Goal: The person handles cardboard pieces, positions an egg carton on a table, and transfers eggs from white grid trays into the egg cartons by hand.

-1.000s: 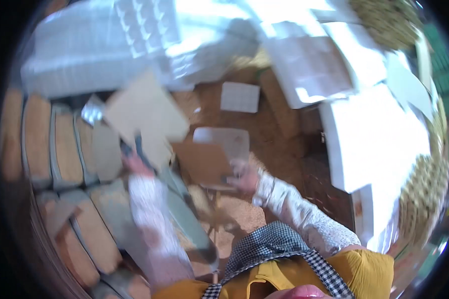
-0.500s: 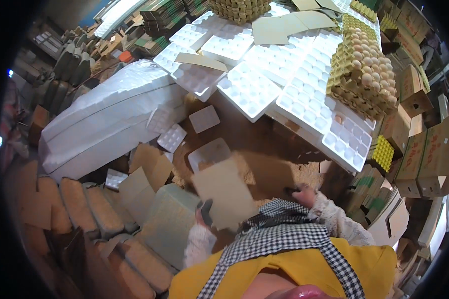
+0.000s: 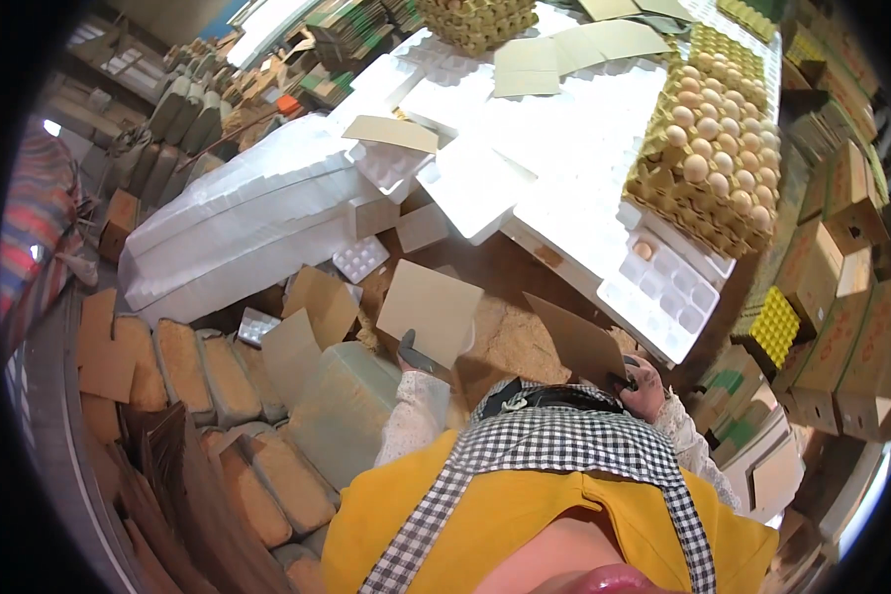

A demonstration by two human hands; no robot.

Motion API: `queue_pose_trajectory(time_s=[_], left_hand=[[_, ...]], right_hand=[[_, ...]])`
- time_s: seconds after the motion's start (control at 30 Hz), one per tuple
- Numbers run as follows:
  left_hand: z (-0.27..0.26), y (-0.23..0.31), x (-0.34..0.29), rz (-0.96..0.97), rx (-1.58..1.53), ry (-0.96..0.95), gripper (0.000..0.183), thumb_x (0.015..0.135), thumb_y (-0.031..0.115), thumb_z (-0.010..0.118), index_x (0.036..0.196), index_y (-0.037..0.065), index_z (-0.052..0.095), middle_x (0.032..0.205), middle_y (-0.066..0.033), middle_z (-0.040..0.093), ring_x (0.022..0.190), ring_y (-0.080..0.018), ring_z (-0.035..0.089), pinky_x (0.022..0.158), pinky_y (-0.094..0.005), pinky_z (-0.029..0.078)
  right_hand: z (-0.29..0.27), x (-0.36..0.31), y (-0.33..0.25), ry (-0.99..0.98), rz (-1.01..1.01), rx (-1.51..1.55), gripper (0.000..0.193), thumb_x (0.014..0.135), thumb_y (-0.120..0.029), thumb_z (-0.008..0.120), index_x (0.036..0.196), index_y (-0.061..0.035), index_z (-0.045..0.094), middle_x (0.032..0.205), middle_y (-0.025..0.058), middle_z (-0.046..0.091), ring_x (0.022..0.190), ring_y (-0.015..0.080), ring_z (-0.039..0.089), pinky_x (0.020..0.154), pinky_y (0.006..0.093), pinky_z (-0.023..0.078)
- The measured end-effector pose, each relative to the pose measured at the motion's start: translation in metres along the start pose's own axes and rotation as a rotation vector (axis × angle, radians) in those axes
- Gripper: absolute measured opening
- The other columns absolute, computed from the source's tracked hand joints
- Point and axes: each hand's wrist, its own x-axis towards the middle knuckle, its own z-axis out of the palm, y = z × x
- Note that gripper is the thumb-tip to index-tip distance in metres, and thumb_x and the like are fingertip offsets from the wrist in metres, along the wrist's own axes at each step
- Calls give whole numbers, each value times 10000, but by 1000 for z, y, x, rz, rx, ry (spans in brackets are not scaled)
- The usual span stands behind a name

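Observation:
My left hand, with dark coverings on its fingers, is closed on a square tan cardboard sheet. The sheet stands up in front of me, to the left of my apron. On the right, my right hand grips the edge of a second cardboard sheet, which is browner and tilts away to the left. Part of each hand's grip is hidden. Beyond them, a white foam egg tray with one brown egg lies at the table's near corner.
Brown eggs sit on stacked pulp trays at the table's right. White wrapped blocks lie to the left. Sawdust-filled bags and a grey-green bag stand near my left arm. Cardboard boxes line the right side.
My view has shifted. The left sheet has moved up and tilted with my left hand. My right hand has moved right, and its sheet now shows more clearly.

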Motion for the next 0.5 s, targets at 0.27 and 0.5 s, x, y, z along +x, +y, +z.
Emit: queue_pose_trajectory(time_s=[0.27,0.5], left_hand=[[-3,96,77,154,-4,14,410,857,199,441,1227,26,479,1197,-153,536,1072,-335,525,916,-453,437],[12,170,221,89,28,-43,418,857,202,445,1229,15,475,1216,-161,522,1098,-336,507,935,-461,418]], right_hand=[[36,191,-102,-144,-464,77,392,664,-173,724,1048,-151,647,1357,205,354,1288,439,251,1033,561,257],[146,439,-227,21,-482,-264,379,620,-269,713,997,-249,673,1385,209,278,1245,513,236,1033,601,188]])
